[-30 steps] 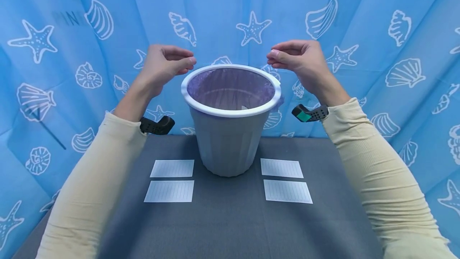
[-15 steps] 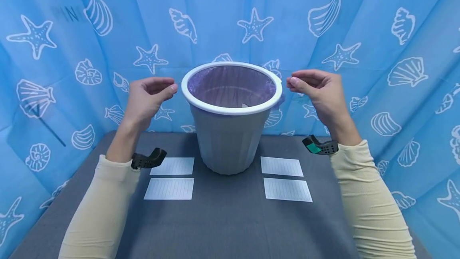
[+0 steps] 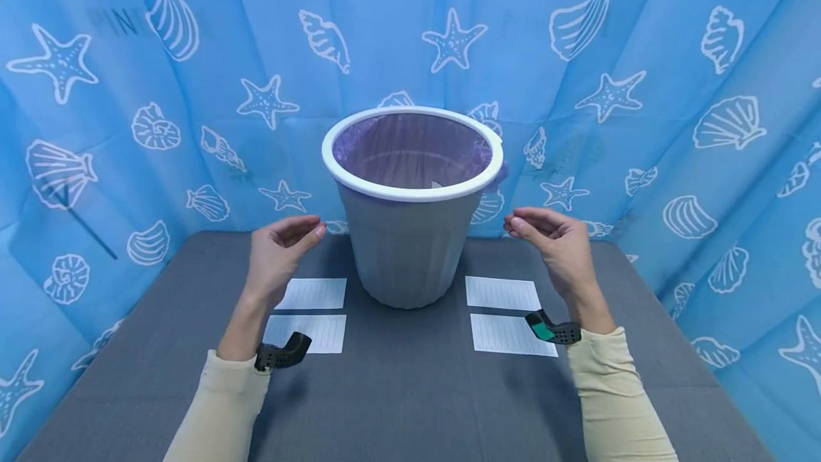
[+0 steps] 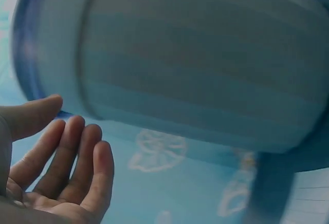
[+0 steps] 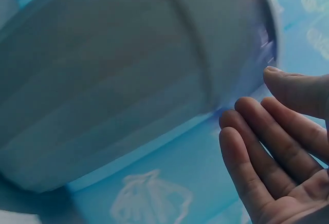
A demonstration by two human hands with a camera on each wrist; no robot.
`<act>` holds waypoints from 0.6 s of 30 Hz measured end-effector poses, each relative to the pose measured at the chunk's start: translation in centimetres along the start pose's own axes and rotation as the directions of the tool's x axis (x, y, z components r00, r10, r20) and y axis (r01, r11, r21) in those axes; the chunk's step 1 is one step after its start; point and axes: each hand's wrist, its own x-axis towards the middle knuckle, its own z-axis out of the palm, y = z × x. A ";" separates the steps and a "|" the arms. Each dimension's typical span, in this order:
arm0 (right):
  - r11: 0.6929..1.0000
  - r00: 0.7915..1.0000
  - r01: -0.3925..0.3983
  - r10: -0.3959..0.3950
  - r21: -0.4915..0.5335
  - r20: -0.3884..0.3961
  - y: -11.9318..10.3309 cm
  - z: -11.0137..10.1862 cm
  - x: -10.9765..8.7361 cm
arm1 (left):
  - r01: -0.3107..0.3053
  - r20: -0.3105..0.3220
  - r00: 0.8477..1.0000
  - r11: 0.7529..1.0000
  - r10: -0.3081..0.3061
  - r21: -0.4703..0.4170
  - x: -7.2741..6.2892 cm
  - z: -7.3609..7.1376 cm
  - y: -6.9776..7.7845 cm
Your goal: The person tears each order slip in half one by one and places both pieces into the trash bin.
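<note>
- Left hand [image 3: 274, 255], at the bin's [image 3: 410, 252] eight o'clock: empty, narrow gap.
- Right hand [image 3: 564, 254], four o'clock: likewise.
- A sideways knock could tip the bin.

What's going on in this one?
A person's left hand and right hand are raised on either side of a bin, fingers loosely curved, neither holding anything nor touching it. The bin stands upright on the table, with a purple bag lining it. Four paper slips lie flat, two to each side.
</note>
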 end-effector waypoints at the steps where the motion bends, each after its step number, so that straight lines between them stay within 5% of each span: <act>1: 1.000 1.000 -0.021 0.020 -0.016 -0.003 0.6 0.0 -0.5 | 0.009 0.005 1.000 1.000 -0.009 -0.005 -0.4 0.1 -0.5; 9: 0.987 0.991 -0.134 0.133 -0.090 -0.009 3.7 0.4 -2.7 | 0.073 0.029 0.997 0.997 -0.073 0.001 -2.8 0.4 -3.4; 18: 0.983 0.986 -0.166 0.165 -0.080 -0.018 3.9 1.0 -3.3 | 0.085 0.047 0.995 0.996 -0.086 0.025 -3.5 -0.8 -4.7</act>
